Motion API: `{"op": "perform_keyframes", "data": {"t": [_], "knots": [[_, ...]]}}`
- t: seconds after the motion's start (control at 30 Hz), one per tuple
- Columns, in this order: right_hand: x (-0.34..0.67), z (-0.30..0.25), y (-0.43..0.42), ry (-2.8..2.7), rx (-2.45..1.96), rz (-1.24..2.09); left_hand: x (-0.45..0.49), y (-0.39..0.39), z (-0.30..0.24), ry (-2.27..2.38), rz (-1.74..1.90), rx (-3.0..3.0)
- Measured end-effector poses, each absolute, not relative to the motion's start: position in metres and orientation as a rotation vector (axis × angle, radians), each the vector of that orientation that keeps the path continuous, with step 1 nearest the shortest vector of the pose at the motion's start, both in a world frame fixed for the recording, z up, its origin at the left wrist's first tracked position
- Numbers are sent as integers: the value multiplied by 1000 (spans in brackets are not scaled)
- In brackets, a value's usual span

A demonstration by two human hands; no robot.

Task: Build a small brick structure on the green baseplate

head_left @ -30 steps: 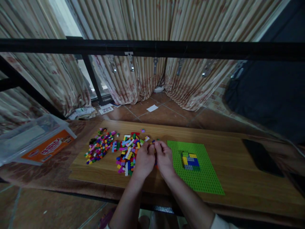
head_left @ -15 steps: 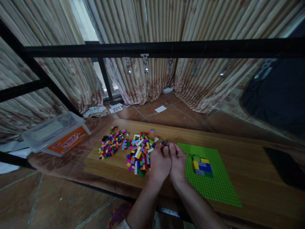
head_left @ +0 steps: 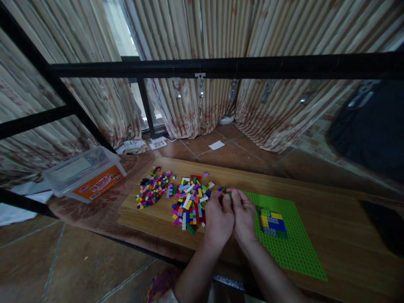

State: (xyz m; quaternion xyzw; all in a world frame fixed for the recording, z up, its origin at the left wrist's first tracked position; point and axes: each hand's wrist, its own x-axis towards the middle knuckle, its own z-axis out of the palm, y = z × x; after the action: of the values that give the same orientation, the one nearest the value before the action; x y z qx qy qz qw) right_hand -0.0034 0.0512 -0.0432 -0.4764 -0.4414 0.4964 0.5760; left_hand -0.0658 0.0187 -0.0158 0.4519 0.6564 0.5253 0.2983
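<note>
My left hand [head_left: 218, 218] and my right hand [head_left: 243, 216] are pressed together above the wooden board [head_left: 322, 210], fingers curled round small bricks [head_left: 229, 194] held between the fingertips; I cannot make out their shape. Just right of my hands lies a green baseplate [head_left: 290, 248] carrying a small flat build of yellow, blue, grey and green bricks [head_left: 273, 224]. Left of my hands sits a loose pile of mixed coloured bricks [head_left: 191, 204], with a second pile of smaller pieces [head_left: 153, 189] further left.
A clear plastic tub with an orange label [head_left: 86, 174] rests on the patterned cloth at the left. A black metal bar [head_left: 221, 67] crosses the view above. A dark flat object [head_left: 385, 225] lies at the board's right edge. Curtains and tiled floor are behind.
The view has swung left and down, so everything has slid right in the picture. My hands stay joined over the same spot beside the baseplate, fingers still working at the small bricks.
</note>
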Motion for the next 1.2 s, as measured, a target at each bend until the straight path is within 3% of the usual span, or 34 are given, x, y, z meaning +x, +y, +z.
{"op": "perform_keyframes", "data": {"t": [0.43, 0.63, 0.87, 1.2], "knots": [[6, -21, 47, -951, -830, 1410, -78, 9, -11, 1490, 1656, 1427], [7, -21, 52, -1015, -880, 1370, -79, 11, -10, 1443, 1703, 1361], [14, -19, 54, -1187, -957, 1258, -79, 19, -11, 1116, 1589, 765], [15, -16, 53, -1098, -863, 1492, -77, 17, -12, 1175, 1473, 1064]]}}
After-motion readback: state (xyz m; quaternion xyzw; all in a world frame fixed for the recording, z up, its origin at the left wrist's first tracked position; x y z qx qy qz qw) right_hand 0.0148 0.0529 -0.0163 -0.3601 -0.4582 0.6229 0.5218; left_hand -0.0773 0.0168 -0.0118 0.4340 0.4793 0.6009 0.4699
